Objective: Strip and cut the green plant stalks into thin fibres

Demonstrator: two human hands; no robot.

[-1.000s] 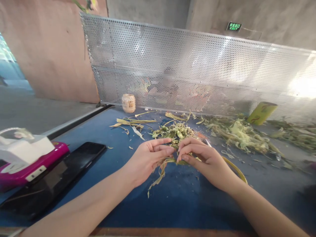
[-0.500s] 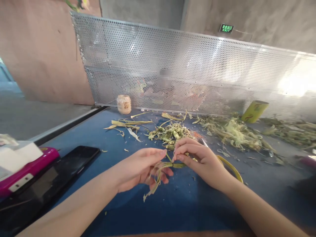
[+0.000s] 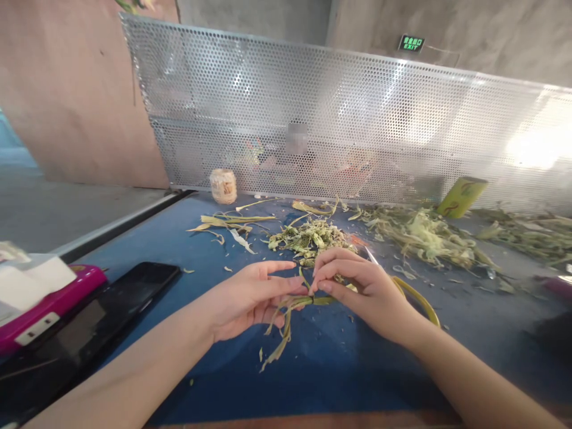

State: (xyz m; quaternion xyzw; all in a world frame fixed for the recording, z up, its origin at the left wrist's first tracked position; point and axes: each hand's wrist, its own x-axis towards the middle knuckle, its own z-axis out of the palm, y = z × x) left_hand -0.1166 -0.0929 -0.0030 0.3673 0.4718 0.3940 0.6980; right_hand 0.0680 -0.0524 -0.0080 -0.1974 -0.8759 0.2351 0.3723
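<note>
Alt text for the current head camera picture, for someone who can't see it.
A person's right hand pinches yellow-green plant strips over a blue table, the left hand close beside it. Beyond lies a heap of plant scraps; a pale roll stands near a perforated metal panel, and a black phone lies at left.

Bright overall; white glare blown out at right of mesh (image 3: 348,113), streaky reflections on its upper part. Wall (image 3: 482,36) behind dimmer; exit sign (image 3: 412,43) glows green. Tabletop (image 3: 322,381) darkens toward near edge. Left hand (image 3: 250,298) and right hand (image 3: 361,283) fairly sharp. View through mesh hazy, with pixelated square (image 3: 297,138). Right edge smeared; outer edges stretched, wide-angle fashion.
</note>
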